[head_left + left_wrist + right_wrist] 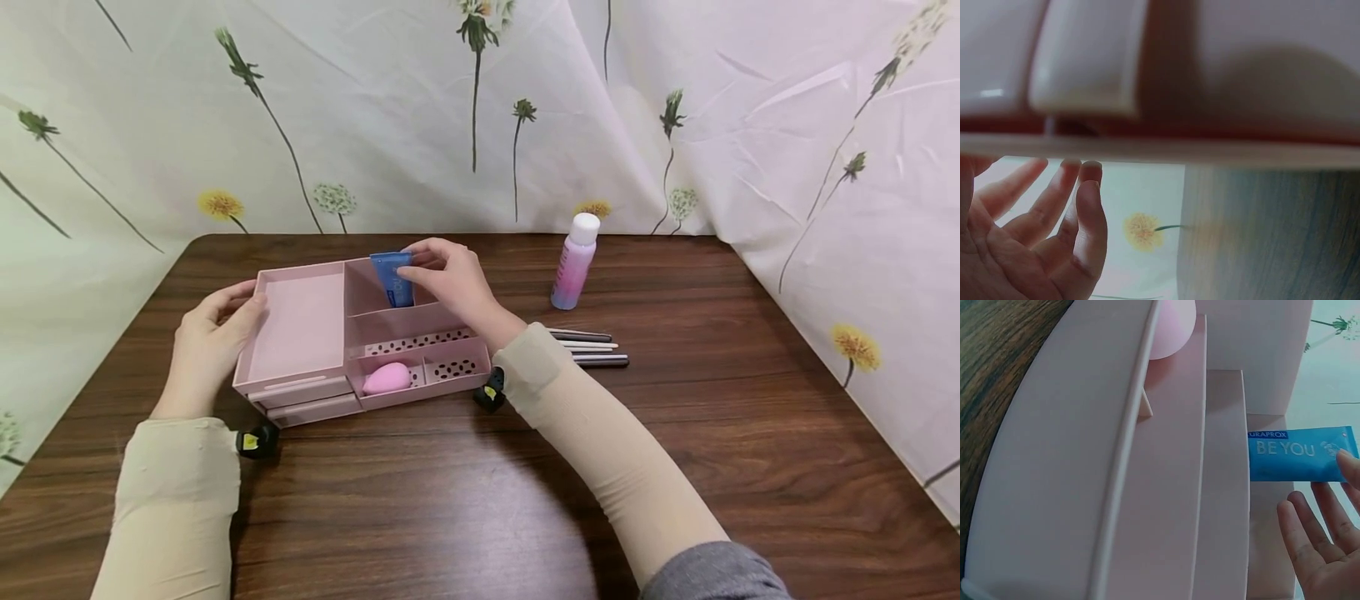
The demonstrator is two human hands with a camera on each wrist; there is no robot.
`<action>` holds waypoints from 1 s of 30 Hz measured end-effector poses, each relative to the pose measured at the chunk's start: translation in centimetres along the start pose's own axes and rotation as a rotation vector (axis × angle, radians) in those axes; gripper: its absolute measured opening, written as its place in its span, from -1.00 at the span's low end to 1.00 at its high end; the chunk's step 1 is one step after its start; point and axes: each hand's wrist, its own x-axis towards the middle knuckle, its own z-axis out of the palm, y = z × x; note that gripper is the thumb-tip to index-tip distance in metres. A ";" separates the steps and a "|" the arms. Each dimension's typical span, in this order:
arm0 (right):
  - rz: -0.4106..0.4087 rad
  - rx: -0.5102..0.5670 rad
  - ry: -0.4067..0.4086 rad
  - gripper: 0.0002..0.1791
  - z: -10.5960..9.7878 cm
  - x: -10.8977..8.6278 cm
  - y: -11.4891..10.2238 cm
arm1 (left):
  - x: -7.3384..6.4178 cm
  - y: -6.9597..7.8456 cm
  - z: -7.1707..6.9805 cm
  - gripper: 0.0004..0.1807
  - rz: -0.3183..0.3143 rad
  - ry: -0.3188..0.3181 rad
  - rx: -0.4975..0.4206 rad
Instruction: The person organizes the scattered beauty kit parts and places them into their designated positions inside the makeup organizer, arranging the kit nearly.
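Note:
A pink desk organizer (300, 325) with compartments and two drawers stands on the table. My left hand (213, 337) rests against its left side, its extended fingers (1060, 200) touching the wall in the left wrist view. My right hand (453, 283) pinches the top end of a blue toothpaste tube (393, 279) between thumb and fingers. The tube, lettered BE YOU in the right wrist view (1297, 455), stands upright with its lower end inside the back compartment, hidden by the divider. A pink makeup sponge (387, 378) lies in a front compartment.
A pink-and-purple bottle with white cap (573, 262) stands to the right of the organizer. Several thin dark and white sticks (596, 348) lie by my right forearm. A flower-printed cloth (420, 117) hangs behind the brown table (420, 500).

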 end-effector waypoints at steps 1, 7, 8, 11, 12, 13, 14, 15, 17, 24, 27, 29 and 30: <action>0.003 0.004 0.000 -0.66 -0.1 -0.1 0.0 | 0.0 0.0 0.0 -0.35 -0.001 -0.001 0.001; -0.001 0.071 0.013 -0.68 -0.9 -1.0 0.0 | 0.0 0.0 0.0 -0.35 -0.008 -0.005 0.000; -0.007 0.084 0.015 -0.69 -1.0 -1.2 0.0 | 0.0 0.0 0.0 -0.35 -0.009 -0.005 0.000; -0.030 0.115 0.020 -0.70 -1.4 -1.6 0.0 | 0.0 -0.1 0.0 -0.35 -0.011 -0.005 -0.005; -0.038 0.122 0.021 -0.70 -1.5 -1.7 0.1 | 0.0 -0.1 0.0 -0.35 -0.010 -0.004 -0.007; -0.045 0.127 0.023 -0.70 -1.5 -1.9 0.2 | 0.0 -0.1 0.0 -0.35 -0.010 -0.003 -0.007; -0.055 0.127 0.026 -0.69 -1.6 -2.0 0.2 | 0.0 -0.1 0.0 -0.35 -0.008 -0.003 -0.008; -0.064 0.131 0.028 -0.69 -1.7 -2.1 0.3 | 0.0 -0.1 0.0 -0.35 -0.007 -0.003 -0.009; -0.077 0.138 0.030 -0.69 -1.9 -2.4 0.4 | 0.0 0.0 0.0 -0.35 -0.005 -0.004 -0.006; -0.125 0.157 0.061 -0.74 -2.5 -3.4 0.6 | -0.1 0.1 0.0 -0.34 -0.009 -0.013 -0.006; -0.140 0.164 0.076 -0.74 -2.8 -3.9 0.7 | -0.1 0.1 -0.1 -0.34 -0.011 -0.011 -0.007; -0.142 0.174 0.082 -0.74 -2.9 -4.2 0.8 | -0.1 0.1 -0.1 -0.34 -0.013 -0.011 -0.008; -0.143 0.181 0.083 -0.73 -3.0 -4.4 0.8 | -0.1 0.1 -0.1 -0.35 -0.013 -0.009 -0.008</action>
